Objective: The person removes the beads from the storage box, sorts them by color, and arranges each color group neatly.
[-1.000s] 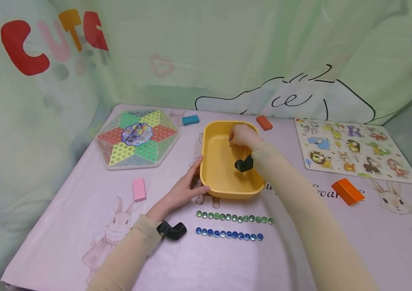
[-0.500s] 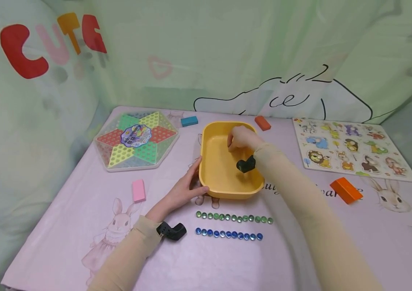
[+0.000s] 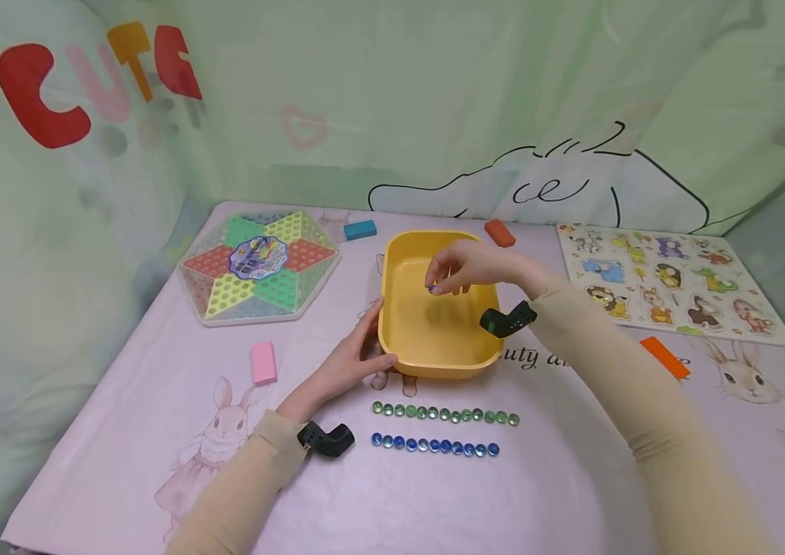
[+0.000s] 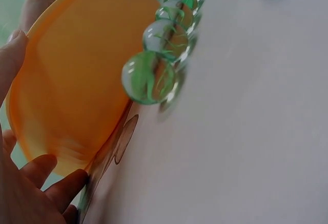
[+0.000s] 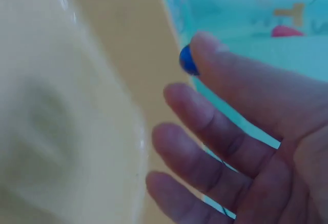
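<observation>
Beside tray (image 3: 392, 339), marble rows (image 3: 444, 416)

Big letters "CUTE" stand on the curtain (image 3: 52, 154), far left beyond the left hand (image 3: 347, 366); tablecloth (image 3: 558, 478) script by the right hand (image 3: 464, 266) is unreadable.

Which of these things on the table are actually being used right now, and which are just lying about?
In use:
right hand pinching a blue marble
left hand resting on the yellow tray
green marble row
blue marble row

Lying about:
star game board
animal puzzle
pink block
teal block
two orange blocks
</observation>
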`<state>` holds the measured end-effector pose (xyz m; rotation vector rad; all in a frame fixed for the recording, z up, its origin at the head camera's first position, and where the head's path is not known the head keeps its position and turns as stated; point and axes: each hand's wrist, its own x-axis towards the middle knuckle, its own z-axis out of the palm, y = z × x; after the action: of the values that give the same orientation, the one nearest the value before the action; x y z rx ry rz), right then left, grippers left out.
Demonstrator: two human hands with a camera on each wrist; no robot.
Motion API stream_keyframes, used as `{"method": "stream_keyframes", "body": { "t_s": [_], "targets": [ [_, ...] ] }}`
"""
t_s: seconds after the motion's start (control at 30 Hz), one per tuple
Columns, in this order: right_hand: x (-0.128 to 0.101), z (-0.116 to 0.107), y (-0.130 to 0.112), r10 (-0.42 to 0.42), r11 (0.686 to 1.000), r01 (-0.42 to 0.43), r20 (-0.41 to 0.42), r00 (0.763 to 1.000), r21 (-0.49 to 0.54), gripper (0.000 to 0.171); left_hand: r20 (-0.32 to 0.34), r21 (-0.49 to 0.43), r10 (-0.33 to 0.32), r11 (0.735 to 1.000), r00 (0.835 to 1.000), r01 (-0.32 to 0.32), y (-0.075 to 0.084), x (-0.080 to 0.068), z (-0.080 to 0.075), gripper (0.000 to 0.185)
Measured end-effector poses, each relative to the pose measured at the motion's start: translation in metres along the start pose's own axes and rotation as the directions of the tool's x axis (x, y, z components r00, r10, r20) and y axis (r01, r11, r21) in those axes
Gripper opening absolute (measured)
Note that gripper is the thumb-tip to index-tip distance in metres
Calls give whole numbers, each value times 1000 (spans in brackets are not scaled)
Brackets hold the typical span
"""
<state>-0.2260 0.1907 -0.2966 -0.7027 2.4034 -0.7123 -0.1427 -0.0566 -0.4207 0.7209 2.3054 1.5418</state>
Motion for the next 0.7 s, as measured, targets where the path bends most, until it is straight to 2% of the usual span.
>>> {"method": "stream_keyframes", "body": {
  "t_s": [0.17, 0.37, 0.53, 0.7],
  "targets": [
    [-33, 2, -6, -47, 998, 46, 19, 999, 50, 20, -5, 0, 6, 1000, 1000, -6, 0, 0, 1, 86],
    [-70, 13, -2, -128, 987, 126, 16, 992, 100, 19, -10, 9, 44, 999, 999, -44, -1, -1, 0, 88],
    [-100, 31, 4, -232, 966, 229, 10, 973, 117, 16, -7, 6, 46, 999, 999, -46, -2, -1, 0, 88],
    [-123, 56, 17, -338, 926, 335, -15, 941, 175, 13, -8, 5, 52, 999, 999, -52, -1, 0, 1, 88]
  ]
}}
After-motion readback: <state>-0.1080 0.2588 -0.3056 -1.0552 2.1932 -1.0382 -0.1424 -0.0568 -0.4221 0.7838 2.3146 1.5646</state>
